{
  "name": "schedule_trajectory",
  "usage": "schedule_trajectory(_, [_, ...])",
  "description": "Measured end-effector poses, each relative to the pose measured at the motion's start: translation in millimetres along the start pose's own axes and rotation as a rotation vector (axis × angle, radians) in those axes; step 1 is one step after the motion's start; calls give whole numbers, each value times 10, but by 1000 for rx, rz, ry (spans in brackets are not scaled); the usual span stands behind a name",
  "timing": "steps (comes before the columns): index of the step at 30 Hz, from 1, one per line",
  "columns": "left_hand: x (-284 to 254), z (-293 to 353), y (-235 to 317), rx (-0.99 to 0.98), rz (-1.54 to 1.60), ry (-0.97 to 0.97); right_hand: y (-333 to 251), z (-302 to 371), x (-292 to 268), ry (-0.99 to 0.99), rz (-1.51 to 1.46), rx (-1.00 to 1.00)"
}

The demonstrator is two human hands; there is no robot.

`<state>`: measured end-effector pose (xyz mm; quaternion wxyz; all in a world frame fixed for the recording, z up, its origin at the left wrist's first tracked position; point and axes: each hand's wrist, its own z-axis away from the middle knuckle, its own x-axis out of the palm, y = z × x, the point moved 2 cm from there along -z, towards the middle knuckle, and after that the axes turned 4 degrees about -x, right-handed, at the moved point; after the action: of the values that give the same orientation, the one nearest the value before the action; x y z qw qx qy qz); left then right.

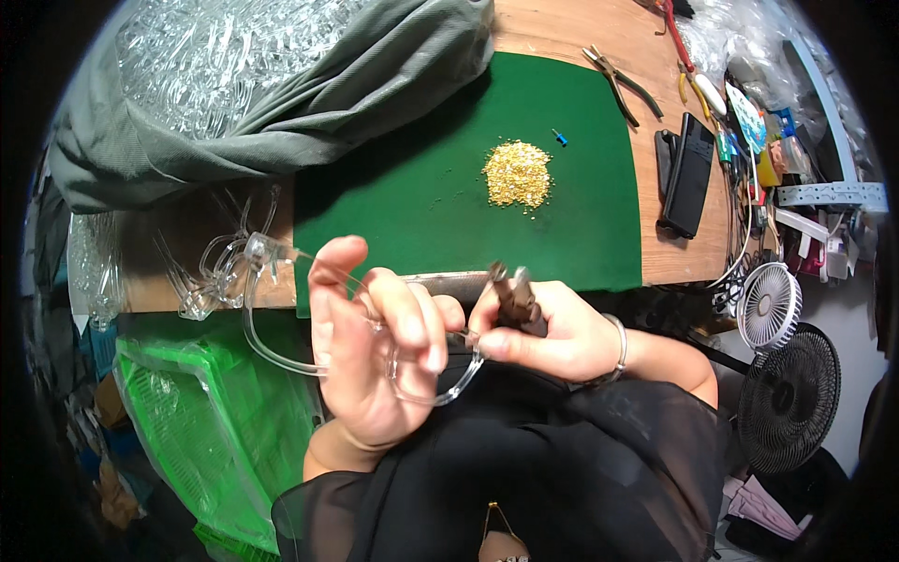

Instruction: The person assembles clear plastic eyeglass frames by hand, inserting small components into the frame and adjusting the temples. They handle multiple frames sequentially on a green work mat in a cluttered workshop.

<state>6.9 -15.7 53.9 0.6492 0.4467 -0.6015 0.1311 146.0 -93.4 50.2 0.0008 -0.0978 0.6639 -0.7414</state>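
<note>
Just in front of the table's near edge, my left hand (361,370) is closed around a clear plastic eyeglass frame (267,351). One curved rim sticks out to the left of the fingers; the other curves below them toward my right hand (567,337). That hand grips dark metal pliers (518,304), their blurred end pointing up and away from me. Its thumb and forefinger meet at the right end of the eyeglass frame. Whatever is pinched there is too small to make out. Beyond the hands, a heap of tiny gold-coloured metal pieces (518,175) lies on a green mat (403,215).
Clear frames fill a grey cloth-draped pile (234,56) at far left; several loose ones (201,281) lie nearer. A green crate (206,412) stands below. Another pair of pliers (623,84), a black phone-like device (688,175) and two fans (770,304) are on the right.
</note>
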Motion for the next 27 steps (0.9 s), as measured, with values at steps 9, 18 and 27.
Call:
schedule_trajectory(9, [271, 160, 19, 550, -535, 128, 283, 305, 456, -278, -422, 264])
schedule_trajectory(18, [218, 284, -49, 669, -528, 79, 351, 110, 397, -431, -408, 280])
schedule_trajectory(27, [292, 351, -141, 746, -667, 83, 337, 109, 431, -474, -648, 382])
